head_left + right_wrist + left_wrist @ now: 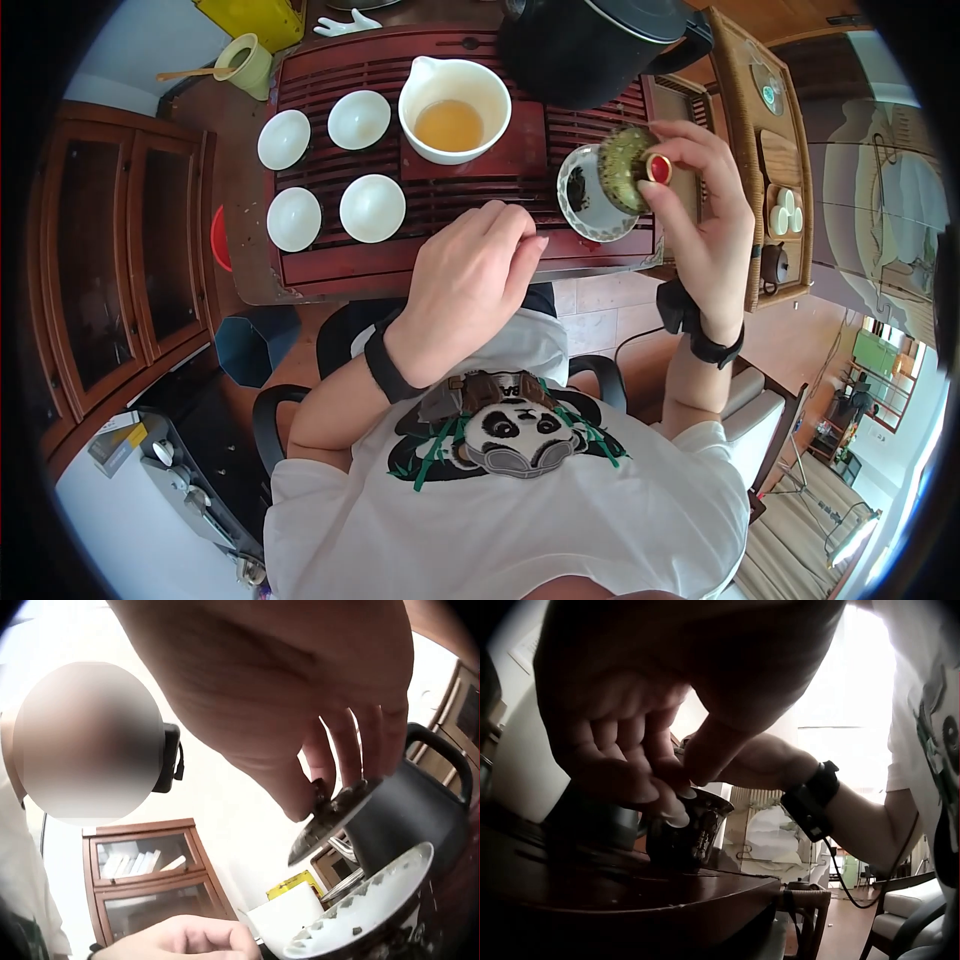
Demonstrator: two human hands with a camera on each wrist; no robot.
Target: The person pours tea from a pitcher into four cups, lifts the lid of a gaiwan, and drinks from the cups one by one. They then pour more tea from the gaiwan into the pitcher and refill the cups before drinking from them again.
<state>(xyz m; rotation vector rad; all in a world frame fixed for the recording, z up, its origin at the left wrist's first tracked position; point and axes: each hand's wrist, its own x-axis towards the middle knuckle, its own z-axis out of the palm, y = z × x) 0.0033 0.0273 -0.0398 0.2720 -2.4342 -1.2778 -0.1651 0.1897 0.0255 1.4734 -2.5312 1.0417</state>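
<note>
My right hand (705,205) pinches a green patterned gaiwan lid (624,170) with a red, gold-rimmed knob between thumb and fingers. Tilted, the lid is raised over the right part of the gaiwan bowl (600,222), whose white inside holds dark tea leaves (577,188). From the right wrist view, the lid (330,821) hangs above the bowl's wide rim (360,915). My left hand (470,275) holds nothing; its fingers are loosely curled near the tray's front edge, left of the bowl. A white pitcher (490,95) with amber tea stands beyond it.
Several small white cups, one of them nearest (372,209), stand on the left of the slatted red-brown tea tray (440,262). A large black kettle (570,60) is behind the bowl. At far left is a pale green pot (252,70) with a wooden stick.
</note>
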